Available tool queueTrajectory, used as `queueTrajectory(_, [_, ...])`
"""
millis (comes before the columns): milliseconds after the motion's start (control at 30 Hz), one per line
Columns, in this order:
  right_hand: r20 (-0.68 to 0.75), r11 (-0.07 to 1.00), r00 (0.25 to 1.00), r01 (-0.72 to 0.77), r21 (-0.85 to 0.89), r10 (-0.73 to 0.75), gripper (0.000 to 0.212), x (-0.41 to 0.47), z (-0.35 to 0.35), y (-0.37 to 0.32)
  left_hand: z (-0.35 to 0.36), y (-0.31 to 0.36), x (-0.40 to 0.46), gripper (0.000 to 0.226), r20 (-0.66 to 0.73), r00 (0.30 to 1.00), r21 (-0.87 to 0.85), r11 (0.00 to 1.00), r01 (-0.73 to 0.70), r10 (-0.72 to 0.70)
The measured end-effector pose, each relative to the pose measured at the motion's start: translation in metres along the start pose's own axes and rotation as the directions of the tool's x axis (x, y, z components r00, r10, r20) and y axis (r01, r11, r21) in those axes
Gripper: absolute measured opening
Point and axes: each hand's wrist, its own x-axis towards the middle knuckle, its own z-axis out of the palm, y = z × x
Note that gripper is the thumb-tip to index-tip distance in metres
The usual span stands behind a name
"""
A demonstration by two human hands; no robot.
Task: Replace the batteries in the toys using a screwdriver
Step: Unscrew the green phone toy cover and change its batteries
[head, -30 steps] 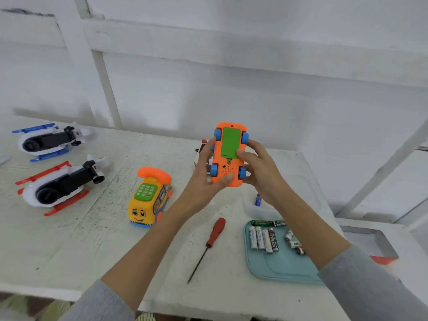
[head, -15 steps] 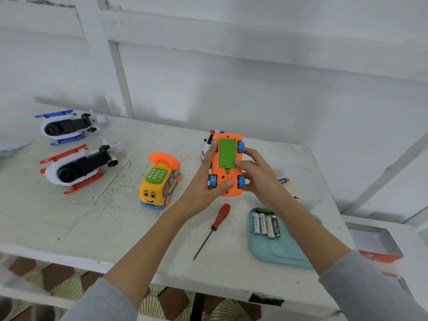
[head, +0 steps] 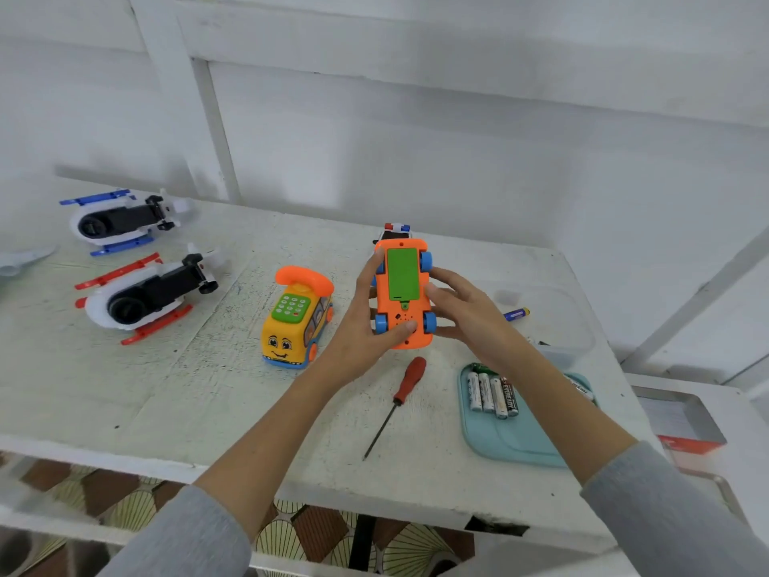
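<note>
An orange toy car [head: 403,322] with blue wheels is held upside down above the table, its green battery cover [head: 402,274] facing me. My left hand [head: 366,326] grips its left side, thumb across the underside. My right hand [head: 466,310] holds the right side, thumb beside the cover. A red-handled screwdriver [head: 399,399] lies on the table below the toy. Several batteries [head: 491,393] lie on a teal tray [head: 512,439] at the right.
A yellow phone-bus toy [head: 296,322] stands left of my hands. Two toy helicopters, one red-skidded [head: 145,293] and one blue-skidded [head: 120,220], lie at the far left. A police car [head: 396,230] peeks out behind the orange toy. A clear tub [head: 561,326] with a blue battery [head: 516,314] sits at the right.
The orange toy has come down lower toward the table, still in both hands. My view has tilted down and shifted, showing more of the table's front edge.
</note>
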Motion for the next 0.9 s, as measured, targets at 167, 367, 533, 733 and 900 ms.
queueTrajectory(167, [-0.174, 0.961, 0.978, 0.064, -0.271, -0.114, 0.007, -0.015, -0.013, 0.02, 0.0, -0.012, 0.003, 0.072, -0.074, 0.997, 0.051, 0.999, -0.005, 0.009])
queueTrajectory(367, [0.148, 0.825, 0.981, 0.187, -0.533, -0.127, 0.017, -0.032, -0.007, 0.041, 0.003, -0.036, 0.005, 0.077, -0.116, 0.993, 0.133, 0.991, 0.021, -0.005])
queueTrajectory(533, [0.313, 0.629, 0.94, 0.325, -0.706, -0.134, 0.038, -0.027, 0.006, 0.055, 0.003, -0.049, 0.002, 0.082, -0.124, 0.992, 0.184, 0.983, 0.005, 0.018])
queueTrajectory(733, [0.311, 0.55, 0.93, 0.368, -0.749, -0.198, 0.024, -0.022, 0.016, 0.064, 0.002, -0.055, 0.001, 0.082, -0.131, 0.99, 0.227, 0.974, -0.025, 0.056])
queueTrajectory(900, [0.249, 0.62, 0.936, 0.352, -0.701, -0.25, 0.014, -0.024, 0.008, 0.059, -0.001, -0.06, 0.003, 0.082, -0.164, 0.984, 0.24, 0.97, -0.035, 0.076])
